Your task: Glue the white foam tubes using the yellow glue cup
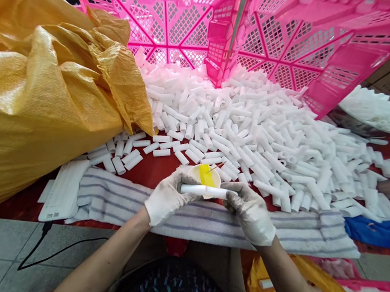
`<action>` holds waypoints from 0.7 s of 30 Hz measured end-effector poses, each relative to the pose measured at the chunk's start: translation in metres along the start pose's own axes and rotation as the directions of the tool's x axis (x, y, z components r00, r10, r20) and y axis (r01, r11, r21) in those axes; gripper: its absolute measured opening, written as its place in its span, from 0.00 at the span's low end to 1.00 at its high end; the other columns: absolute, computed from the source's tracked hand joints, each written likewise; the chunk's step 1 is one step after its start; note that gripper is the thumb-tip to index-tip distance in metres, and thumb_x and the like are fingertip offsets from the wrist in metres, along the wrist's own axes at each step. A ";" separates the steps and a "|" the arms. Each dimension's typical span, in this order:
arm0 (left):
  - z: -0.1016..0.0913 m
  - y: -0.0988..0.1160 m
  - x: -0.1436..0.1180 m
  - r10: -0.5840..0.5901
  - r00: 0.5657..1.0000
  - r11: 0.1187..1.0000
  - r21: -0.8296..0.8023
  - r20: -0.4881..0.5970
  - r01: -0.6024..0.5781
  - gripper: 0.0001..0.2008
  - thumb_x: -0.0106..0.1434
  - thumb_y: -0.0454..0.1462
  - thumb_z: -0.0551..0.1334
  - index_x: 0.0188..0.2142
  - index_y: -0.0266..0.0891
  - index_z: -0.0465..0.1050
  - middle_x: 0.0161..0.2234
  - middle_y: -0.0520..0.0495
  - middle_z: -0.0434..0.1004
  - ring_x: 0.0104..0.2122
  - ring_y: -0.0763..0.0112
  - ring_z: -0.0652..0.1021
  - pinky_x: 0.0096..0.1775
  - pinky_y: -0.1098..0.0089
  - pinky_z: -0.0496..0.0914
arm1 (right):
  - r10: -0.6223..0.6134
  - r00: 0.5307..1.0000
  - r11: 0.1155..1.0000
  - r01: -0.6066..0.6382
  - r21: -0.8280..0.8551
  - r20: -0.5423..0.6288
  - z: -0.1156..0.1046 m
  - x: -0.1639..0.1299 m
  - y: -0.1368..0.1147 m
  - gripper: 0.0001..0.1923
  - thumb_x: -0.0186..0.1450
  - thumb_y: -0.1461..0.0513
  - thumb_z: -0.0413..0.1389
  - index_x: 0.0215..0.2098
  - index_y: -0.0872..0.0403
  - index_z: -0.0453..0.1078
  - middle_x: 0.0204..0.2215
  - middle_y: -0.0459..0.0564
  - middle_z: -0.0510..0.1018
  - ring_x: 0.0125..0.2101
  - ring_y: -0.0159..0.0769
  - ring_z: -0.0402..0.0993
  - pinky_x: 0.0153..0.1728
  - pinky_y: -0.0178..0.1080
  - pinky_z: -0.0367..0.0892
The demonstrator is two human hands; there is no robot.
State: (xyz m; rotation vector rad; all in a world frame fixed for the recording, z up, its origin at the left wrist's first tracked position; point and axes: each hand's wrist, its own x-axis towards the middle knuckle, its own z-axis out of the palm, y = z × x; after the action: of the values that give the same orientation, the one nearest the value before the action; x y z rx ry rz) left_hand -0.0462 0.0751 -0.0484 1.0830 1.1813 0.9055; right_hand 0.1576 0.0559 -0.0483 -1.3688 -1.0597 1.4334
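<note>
Two gloved hands hold one white tube level above a striped towel at the counter's near edge.

The left hand (pixel 167 197) has its grip clamped on the left end of the white tube (pixel 205 190); the right hand (pixel 252 211) has its grip clamped on the right end; the tube lies level between them, just above the striped towel (pixel 205 218); right behind the tube sits a small pale cup (pixel 202 173) with something yellow inside it; beyond it a heap of white tubes (pixel 258 132) spreads over the red counter (pixel 155 168); two pink crates (pixel 172 16) stand tilted at the back; a big yellow sack (pixel 31 92) fills the left; a blue cloth (pixel 383 232) lies at the right; a white flat device (pixel 63 191) with a black cable lies beside the towel's left end.
</note>
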 end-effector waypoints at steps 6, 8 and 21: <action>0.003 0.001 -0.005 -0.111 0.992 0.993 -0.030 0.067 0.113 0.20 0.51 0.45 0.68 0.39 0.37 0.68 0.30 0.48 0.78 0.31 0.68 0.78 0.37 0.68 0.72 | 0.019 0.998 0.979 -0.029 -0.202 -0.052 0.005 0.000 -0.014 0.25 0.55 0.44 0.57 0.34 0.57 0.69 0.16 0.41 0.62 0.16 0.24 0.54 0.17 0.31 0.51; 0.004 0.002 -0.007 -0.150 0.978 0.988 -0.019 0.143 0.154 0.21 0.53 0.47 0.66 0.40 0.36 0.68 0.25 0.49 0.76 0.27 0.69 0.77 0.34 0.69 0.71 | -0.024 0.996 0.944 -0.007 -0.331 -0.090 0.006 0.001 -0.014 0.23 0.57 0.44 0.55 0.31 0.56 0.69 0.16 0.43 0.63 0.17 0.26 0.56 0.17 0.31 0.53; 0.050 -0.005 -0.024 0.096 0.993 0.895 0.441 -0.064 -0.058 0.24 0.65 0.50 0.46 0.19 0.41 0.64 0.18 0.47 0.67 0.20 0.70 0.68 0.26 0.69 0.61 | -0.752 0.636 0.244 0.511 -0.824 0.172 0.026 -0.026 -0.001 0.18 0.67 0.61 0.44 0.21 0.53 0.66 0.18 0.48 0.69 0.20 0.30 0.63 0.25 0.35 0.57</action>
State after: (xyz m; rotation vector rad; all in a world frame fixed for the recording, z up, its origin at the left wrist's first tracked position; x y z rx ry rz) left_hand -0.0015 0.0423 -0.0452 1.4747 1.4655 0.7659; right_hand 0.1321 0.0305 -0.0394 -1.3562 -1.9550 0.0098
